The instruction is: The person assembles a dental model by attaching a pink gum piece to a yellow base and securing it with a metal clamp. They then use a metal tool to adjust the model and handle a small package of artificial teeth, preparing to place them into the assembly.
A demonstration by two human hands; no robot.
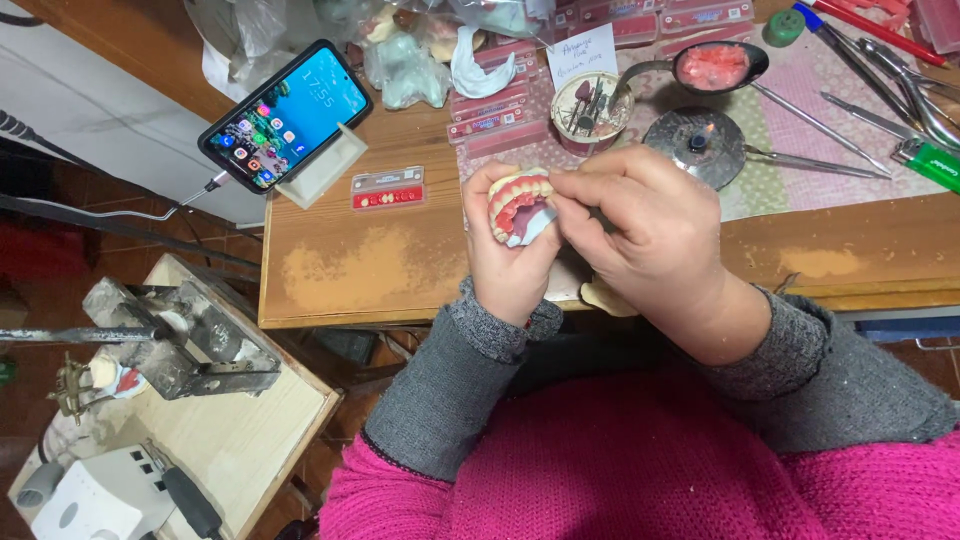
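Observation:
My left hand [508, 262] grips a dental model [518, 208], a wax denture with a row of pale teeth set in red wax on a whitish base, held above the front edge of the wooden bench [370, 265]. My right hand [640, 225] pinches at the teeth from the right, fingertips touching the tooth row. Whether a small piece sits between those fingers is hidden. Both forearms wear grey knit sleeves over a pink garment.
A phone [285, 115] leans on a white stand at back left. A small card of teeth [388, 188] lies near it. A cup of burs [591, 108], a round metal burner [695, 145], a spoon with pink wax [712, 66] and several metal instruments [880, 100] lie behind. A press [180, 340] stands lower left.

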